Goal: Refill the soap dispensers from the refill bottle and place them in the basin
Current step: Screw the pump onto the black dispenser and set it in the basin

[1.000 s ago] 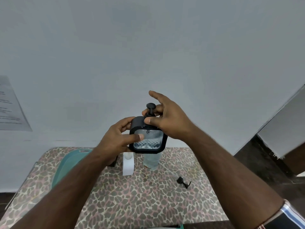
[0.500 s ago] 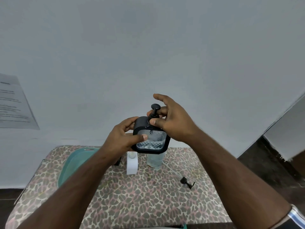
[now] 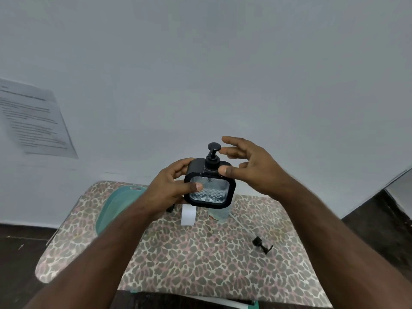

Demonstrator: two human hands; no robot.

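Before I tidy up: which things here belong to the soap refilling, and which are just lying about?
Job:
black dispenser, held by left hand
right hand at its pump
clear bottle
white bottle
teal basin
loose pump

Lying about:
paper sheet on wall

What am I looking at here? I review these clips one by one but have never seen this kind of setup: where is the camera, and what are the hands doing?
There is no machine here: a person wears a wide-angle camera on the head, which looks forward and down, so both arms reach into the picture from below.

The left hand grips a black square soap dispenser with a clear patterned front, lifted above the table. Its black pump sits on top. The right hand is beside the pump, thumb at the pump's collar, fingers spread and loose.

Below is a table under a leopard-print cloth. On it are a teal basin at the left, a white bottle and a clear bottle, both partly hidden by the dispenser, and a loose black pump head at the right. A printed sheet hangs on the wall.
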